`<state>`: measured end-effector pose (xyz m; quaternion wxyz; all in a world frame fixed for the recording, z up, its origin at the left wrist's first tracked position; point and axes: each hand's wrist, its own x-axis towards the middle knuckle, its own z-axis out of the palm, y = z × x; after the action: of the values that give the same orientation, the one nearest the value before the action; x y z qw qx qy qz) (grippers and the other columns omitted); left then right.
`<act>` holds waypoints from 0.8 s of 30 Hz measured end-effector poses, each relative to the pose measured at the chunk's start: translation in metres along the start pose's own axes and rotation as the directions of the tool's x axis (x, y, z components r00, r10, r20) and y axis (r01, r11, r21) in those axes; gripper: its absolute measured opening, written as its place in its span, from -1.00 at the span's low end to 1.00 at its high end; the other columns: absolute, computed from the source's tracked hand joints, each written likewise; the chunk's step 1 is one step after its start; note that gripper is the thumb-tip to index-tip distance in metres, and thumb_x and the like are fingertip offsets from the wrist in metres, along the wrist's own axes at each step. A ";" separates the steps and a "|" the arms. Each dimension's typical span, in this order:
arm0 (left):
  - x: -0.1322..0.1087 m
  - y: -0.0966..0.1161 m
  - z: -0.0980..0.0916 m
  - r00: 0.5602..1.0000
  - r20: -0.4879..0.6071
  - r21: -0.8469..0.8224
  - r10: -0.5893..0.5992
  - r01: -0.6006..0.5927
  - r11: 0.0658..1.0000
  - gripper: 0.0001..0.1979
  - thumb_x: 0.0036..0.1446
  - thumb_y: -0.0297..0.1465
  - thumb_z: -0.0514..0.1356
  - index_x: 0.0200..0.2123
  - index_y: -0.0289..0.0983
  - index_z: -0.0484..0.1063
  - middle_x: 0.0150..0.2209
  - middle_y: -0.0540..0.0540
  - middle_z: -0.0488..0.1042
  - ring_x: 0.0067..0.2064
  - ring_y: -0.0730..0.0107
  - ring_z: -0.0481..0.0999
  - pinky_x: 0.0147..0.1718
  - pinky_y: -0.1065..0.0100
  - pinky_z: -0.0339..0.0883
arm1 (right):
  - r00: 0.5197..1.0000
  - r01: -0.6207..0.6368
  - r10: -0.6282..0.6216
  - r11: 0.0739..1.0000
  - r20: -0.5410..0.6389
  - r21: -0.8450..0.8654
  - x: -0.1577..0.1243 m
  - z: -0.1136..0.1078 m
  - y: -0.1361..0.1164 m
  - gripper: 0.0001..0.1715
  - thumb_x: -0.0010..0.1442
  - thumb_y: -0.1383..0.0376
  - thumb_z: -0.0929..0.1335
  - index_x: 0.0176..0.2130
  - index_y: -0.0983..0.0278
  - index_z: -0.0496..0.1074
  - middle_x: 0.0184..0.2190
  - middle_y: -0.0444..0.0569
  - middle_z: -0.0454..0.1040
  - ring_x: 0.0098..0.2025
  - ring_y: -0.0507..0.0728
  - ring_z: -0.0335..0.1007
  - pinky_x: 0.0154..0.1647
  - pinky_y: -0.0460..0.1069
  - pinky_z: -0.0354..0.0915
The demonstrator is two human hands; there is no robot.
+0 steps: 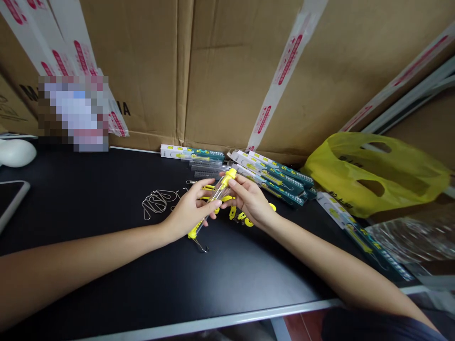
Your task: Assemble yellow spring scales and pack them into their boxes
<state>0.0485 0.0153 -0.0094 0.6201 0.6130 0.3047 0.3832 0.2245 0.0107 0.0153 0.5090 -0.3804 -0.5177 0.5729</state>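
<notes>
Both hands meet over the middle of the black desk (106, 265), w/ a clear tube (215, 196) held between them. The tube is see-through plastic w/ a yellow cap (231, 174) at the far end, a yellow end piece (193, 233) at the near end & a small metal hook (202, 247) hanging below that. Its long axis runs diagonally: cap far-right & raised, hook near-left & low, so it's tilted, not lying flat.

The left hand (190, 210) takes the lower-mid part from the left, its fingers (212, 203) curled round the tube. The right hand (250, 199) comes in from the right, its fingers (235, 183) pinching the upper part just under the cap. Both touch the tube, so the left hand is nearer the hook end and the right hand nearer the cap end. The hook end sticks out free below the left hand; can't tell if the hook touches the desk.

Under & just behind the hands lie loose yellow parts (245, 219) & what look like small springs. Left of them is a heap of bent wire hooks (159, 199). Further back, against the cardboard boxes (231, 71), sit boxed packs (273, 177) in white/teal, approx in a fanned row. A yellow plastic bag (373, 175) lies to the right, w/ a white mouse (14, 152) at the far left edge
</notes>
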 end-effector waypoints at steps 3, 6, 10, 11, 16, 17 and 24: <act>0.001 0.000 -0.001 0.999 0.030 -0.009 -0.023 0.023 1.000 -0.38 0.14 -0.32 0.19 0.24 -0.23 0.07 -0.12 -0.18 0.46 -0.47 0.54 0.46 -0.64 0.53 0.35 | 0.999 0.033 -0.034 0.990 -0.004 -0.140 -0.001 -0.001 0.000 -0.61 0.12 0.08 0.38 -0.08 0.18 0.44 -0.32 -0.08 0.48 -0.37 0.04 0.40 -0.54 -0.11 0.41; 0.001 0.002 -0.002 0.998 0.059 0.001 -0.008 0.007 1.000 -0.45 0.18 -0.32 0.15 0.22 -0.26 0.16 -0.08 -0.21 0.47 -0.46 0.55 0.48 -0.63 0.54 0.35 | 0.994 0.113 -0.100 0.910 0.052 -0.400 0.000 -0.006 -0.003 -0.63 0.17 0.04 0.32 -0.13 0.19 0.49 -0.34 -0.07 0.43 -0.36 0.05 0.32 -0.59 -0.13 0.32; 0.000 0.004 -0.003 0.998 0.060 -0.017 -0.016 0.017 1.000 -0.47 0.19 -0.31 0.13 0.21 -0.27 0.18 0.01 -0.26 0.44 -0.52 0.61 0.46 -0.66 0.55 0.31 | 0.942 0.290 -0.311 0.558 0.128 -0.778 0.008 -0.030 -0.015 -0.66 0.28 0.11 0.24 -0.06 0.16 0.45 -0.21 -0.01 0.42 -0.18 0.16 0.33 -0.20 0.07 0.35; 0.000 0.004 -0.004 0.998 0.056 -0.023 -0.023 0.024 0.999 -0.46 0.19 -0.31 0.13 0.22 -0.28 0.17 0.00 -0.27 0.44 -0.54 0.62 0.45 -0.67 0.55 0.30 | 0.923 0.284 -0.368 0.446 0.116 -0.849 0.011 -0.040 -0.019 -0.67 0.28 0.13 0.24 -0.05 0.17 0.43 -0.18 0.01 0.42 -0.16 0.17 0.33 -0.11 0.13 0.31; -0.001 0.008 -0.003 0.999 0.022 -0.038 -0.043 0.043 0.998 -0.47 0.18 -0.29 0.13 0.19 -0.31 0.20 -0.08 -0.26 0.49 -0.59 0.62 0.42 -0.69 0.54 0.27 | 0.861 -0.060 -0.506 -0.181 0.041 -0.982 0.029 -0.098 -0.029 -0.70 0.20 0.19 0.29 -0.15 0.33 0.43 -0.20 0.19 0.39 -0.09 0.34 0.25 -0.07 0.22 0.22; -0.001 0.009 -0.003 0.999 0.014 -0.039 -0.048 0.048 0.998 -0.47 0.17 -0.29 0.13 0.19 -0.32 0.21 -0.09 -0.26 0.49 -0.60 0.62 0.42 -0.69 0.54 0.27 | 0.876 -0.102 -0.482 -0.248 0.031 -0.963 0.030 -0.106 -0.029 -0.69 0.20 0.19 0.29 -0.15 0.35 0.43 -0.21 0.19 0.39 -0.11 0.34 0.26 -0.11 0.19 0.24; 0.000 0.010 -0.004 0.999 0.001 -0.041 -0.054 0.054 0.998 -0.49 0.17 -0.31 0.12 0.18 -0.33 0.21 -0.11 -0.24 0.50 -0.62 0.63 0.41 -0.71 0.55 0.27 | 0.898 -0.162 -0.440 -0.371 0.020 -0.914 0.033 -0.116 -0.023 -0.59 0.18 0.13 0.30 -0.09 0.37 0.39 -0.19 0.19 0.39 -0.13 0.33 0.29 -0.17 0.13 0.28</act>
<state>0.0443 0.0164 0.0001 0.6428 0.5915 0.3132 0.3726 0.3339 0.0655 0.0206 0.1291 -0.6550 -0.6989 -0.2567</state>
